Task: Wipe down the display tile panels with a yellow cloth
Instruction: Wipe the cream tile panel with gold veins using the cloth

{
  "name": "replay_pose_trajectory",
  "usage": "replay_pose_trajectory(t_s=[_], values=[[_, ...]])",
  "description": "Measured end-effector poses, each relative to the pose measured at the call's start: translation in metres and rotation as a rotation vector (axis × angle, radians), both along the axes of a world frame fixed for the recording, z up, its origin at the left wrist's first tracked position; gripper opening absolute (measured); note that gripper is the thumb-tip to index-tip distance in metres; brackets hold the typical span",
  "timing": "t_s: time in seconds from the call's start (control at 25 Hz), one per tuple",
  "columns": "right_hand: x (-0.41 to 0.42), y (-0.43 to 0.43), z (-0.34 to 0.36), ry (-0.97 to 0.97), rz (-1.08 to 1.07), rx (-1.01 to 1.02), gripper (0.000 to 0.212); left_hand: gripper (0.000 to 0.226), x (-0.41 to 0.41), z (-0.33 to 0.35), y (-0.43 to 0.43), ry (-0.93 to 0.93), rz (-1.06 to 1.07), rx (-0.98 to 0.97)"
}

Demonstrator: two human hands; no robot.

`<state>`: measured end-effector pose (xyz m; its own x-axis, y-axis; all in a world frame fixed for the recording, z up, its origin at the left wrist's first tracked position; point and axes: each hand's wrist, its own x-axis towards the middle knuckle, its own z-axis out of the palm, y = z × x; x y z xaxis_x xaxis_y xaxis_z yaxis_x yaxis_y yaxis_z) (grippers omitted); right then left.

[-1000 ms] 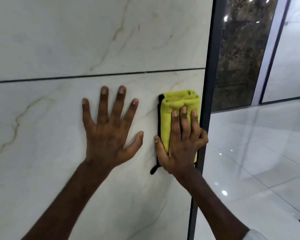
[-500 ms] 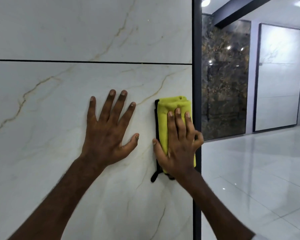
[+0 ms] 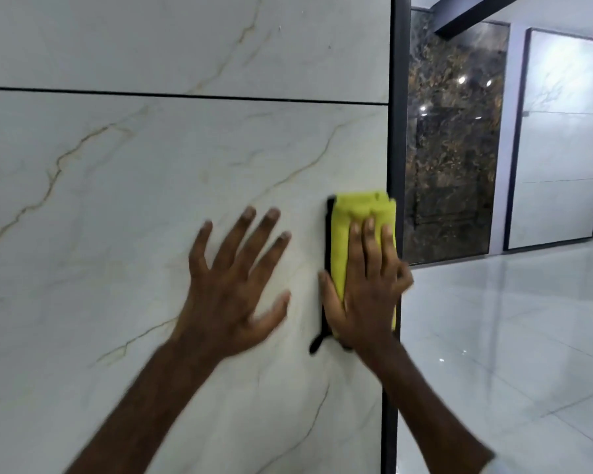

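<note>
White marble-look lower panel (image 3: 100,217), tan veins, fills the view from 9 o'clock to centre. Upper panel (image 3: 151,39), same finish, sits at 11 o'clock. A thin dark joint (image 3: 185,96) splits the two.

Left hand (image 3: 233,292): just below centre, palm flat on the lower panel, fingers spread and straight, pointing toward 1 o'clock, grasping nothing. Outline blurred.

Yellow cloth (image 3: 360,217): folded pad with black trim down its left side, at 3 o'clock of the left hand and apart from it. It lies flat against the lower panel at that panel's right edge. Black loop (image 3: 316,344) hangs at the cloth's 7 o'clock corner.

Right hand (image 3: 367,295): laid over the cloth's lower part, three fingers straight, pressing it to the tile, thumb alongside the black trim. It is pressing, not pinching or clenched. Little finger blurred at the edge; cannot tell how it lies.

Black frame strip (image 3: 396,131): vertical, and the cloth's right side reaches it.

Dark brown marble panel (image 3: 452,148) at 2 o'clock, then white framed panel (image 3: 562,148) at 3 o'clock. Glossy white floor (image 3: 510,354) at 4 o'clock.
</note>
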<state>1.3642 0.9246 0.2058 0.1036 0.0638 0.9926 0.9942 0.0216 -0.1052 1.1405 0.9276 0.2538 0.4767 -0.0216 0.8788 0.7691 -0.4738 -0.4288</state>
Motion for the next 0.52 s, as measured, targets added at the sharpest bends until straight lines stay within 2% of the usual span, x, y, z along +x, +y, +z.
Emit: replay_pose_trajectory(t_s=[0.08, 0.16, 0.24, 0.4, 0.52], values=[[-0.003, -0.006, -0.074, 0.012, -0.009, -0.070, 0.080, 0.076, -0.002, -0.054, -0.004, 0.024, 0.038, -0.084], [-0.006, -0.012, -0.106, 0.017, 0.010, -0.112, 0.081, 0.081, -0.011, -0.087, 0.006, 0.064, 0.139, -0.103], [-0.004, -0.012, -0.079, -0.015, 0.046, -0.100, 0.079, 0.081, -0.015, -0.095, 0.014, 0.081, 0.160, -0.076], [0.001, -0.002, 0.037, -0.012, 0.040, -0.019, 0.079, 0.081, -0.010, -0.098, 0.018, 0.050, 0.127, -0.032], [-0.003, 0.000, 0.027, -0.030, 0.040, 0.023, 0.077, 0.082, -0.010, -0.100, 0.019, 0.037, 0.149, -0.026]])
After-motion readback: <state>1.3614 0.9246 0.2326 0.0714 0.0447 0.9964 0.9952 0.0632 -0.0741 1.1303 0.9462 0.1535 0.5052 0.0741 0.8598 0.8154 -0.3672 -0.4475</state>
